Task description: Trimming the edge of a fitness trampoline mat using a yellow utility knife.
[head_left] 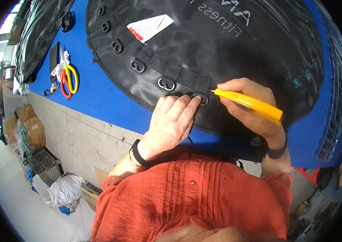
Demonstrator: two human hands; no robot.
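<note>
A round black trampoline mat (203,48) lies on the blue tabletop, with dark metal rings fixed along its edge by webbing. My left hand (173,119) rests on the mat's near edge, fingers close together and laid flat. One fingertip touches a ring (202,99). A yellow utility knife (255,105) is gripped in my right hand (255,94), its handle slanting down to the right. The knife's pale tip meets the webbing just beyond that ring. Left of my left hand is another ring (166,84). A white and red label (151,27) lies on the mat.
Red and yellow scissors (69,80) lie on the blue table (98,103) at left, beside a dark flat object (54,58). More black mats (42,32) are at the far left. Clear plastic sheeting (334,92) hangs along the right edge. Cardboard boxes (34,129) stand on the floor.
</note>
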